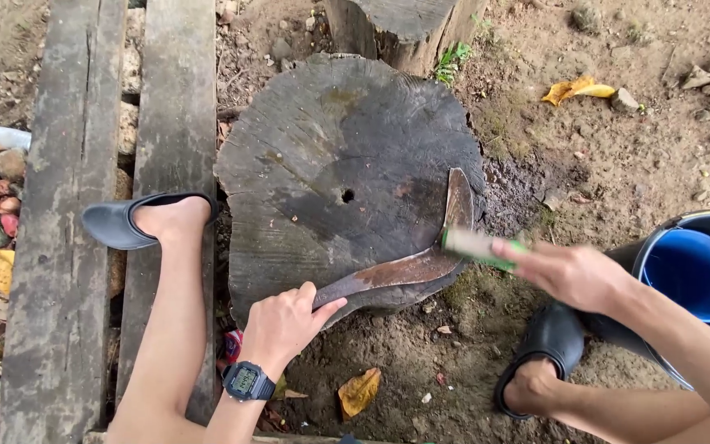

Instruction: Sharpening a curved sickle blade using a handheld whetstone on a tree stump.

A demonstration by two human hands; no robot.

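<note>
**Curved blade held on a tree stump, one hand at each end**

Much is cut off or blurred here. The right hand [573, 271], right of centre, is smeared by motion; its fingers are clamped on a small green and pale block [477, 247], perhaps a sharpening stone, whose far end meets the blade. The blade's handle is hidden inside the left hand [283, 322], at lower centre, which is closed around it with the thumb laid along the metal. Both arms run out of the bottom edge. A blue bucket [692, 275] at the right edge is only partly in frame, and a second stump [400, 25] at the top is cut off.

The rusty curved blade [421, 259] lies on the lower right rim of the round stump [343, 177], the surface here, its tip pointing up toward the frame's centre right.

Counted: one blade, one block, two stumps, one bucket, two dark slip-on shoes, one on the left foot [137, 218] resting on two weathered planks [71, 205] at the left, the other [546, 345] on bare dirt at lower right. One wristwatch [246, 381] sits on the left wrist. Yellow leaves, three at least, lie on the ground.
</note>
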